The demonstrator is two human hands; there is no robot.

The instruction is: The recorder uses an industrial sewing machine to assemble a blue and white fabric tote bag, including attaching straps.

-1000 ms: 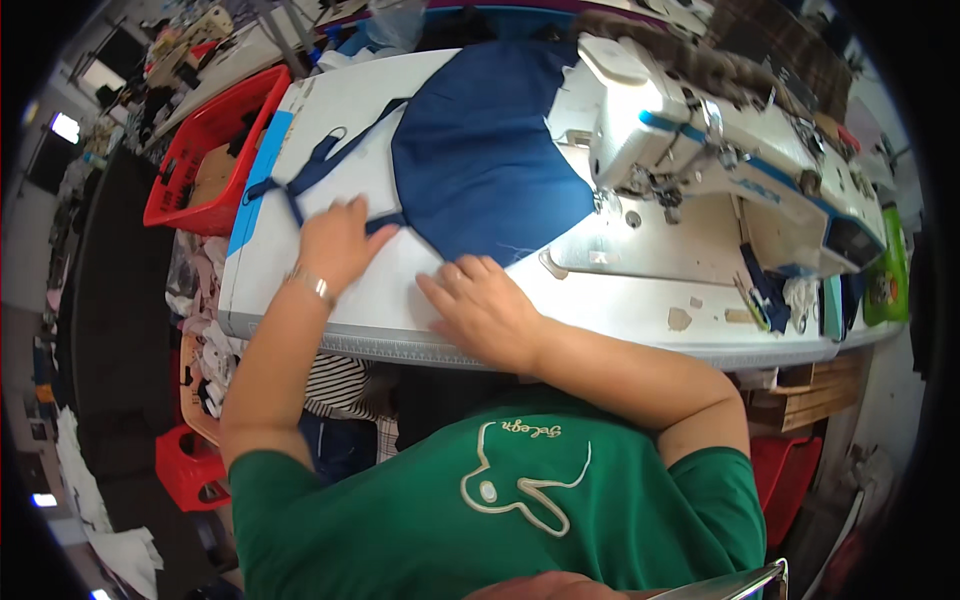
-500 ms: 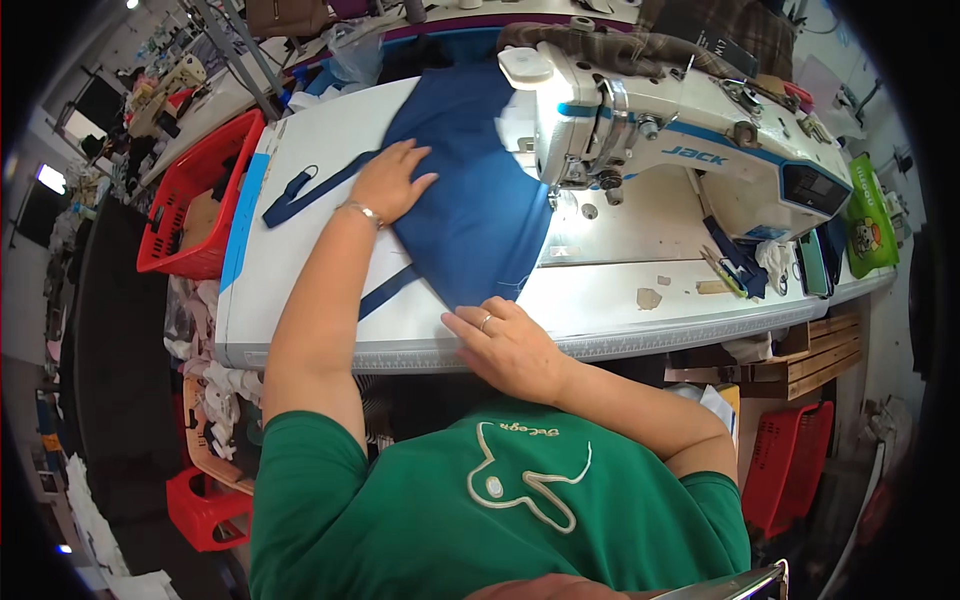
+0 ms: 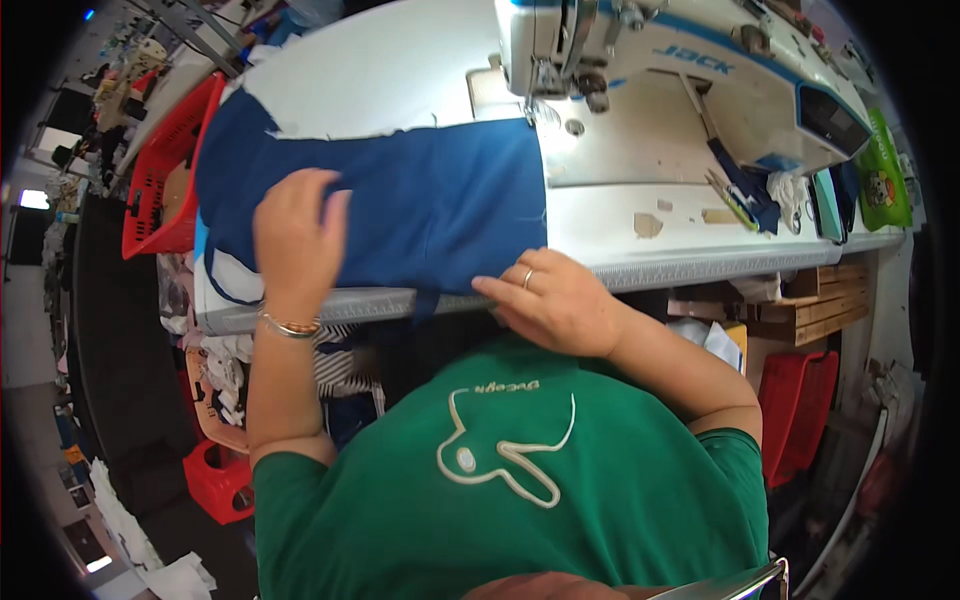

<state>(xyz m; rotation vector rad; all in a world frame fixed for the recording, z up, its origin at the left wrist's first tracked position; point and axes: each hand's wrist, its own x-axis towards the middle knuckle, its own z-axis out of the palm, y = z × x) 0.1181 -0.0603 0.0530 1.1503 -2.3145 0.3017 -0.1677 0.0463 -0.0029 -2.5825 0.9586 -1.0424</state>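
From where I stood, the fabric (image 3: 400,210) was plain navy. Shirt (image 3: 620,470) was green with a cream outline motif (image 3: 466,460). Sewing machine (image 3: 690,60) was white, blue-striped; tabletop (image 3: 380,80) white; basket (image 3: 160,240) red. Cloth (image 3: 345,365) underneath seemed black-and-white striped, though partly hidden.

- I see the sewing machine (image 3: 693,60) standing on the surface (image 3: 390,75).
- To the machine's left, the cloth (image 3: 400,200) lies on that same surface, its upper right corner right by the needle end.
- In front of the machine: a scrap (image 3: 647,226), and further right, snips (image 3: 746,214).
- Right of the machine: a packet (image 3: 882,175).
- Far left of the machine, past the surface's side: a basket (image 3: 172,240).
- Below the machine's right end: a slatted wooden box (image 3: 832,312).
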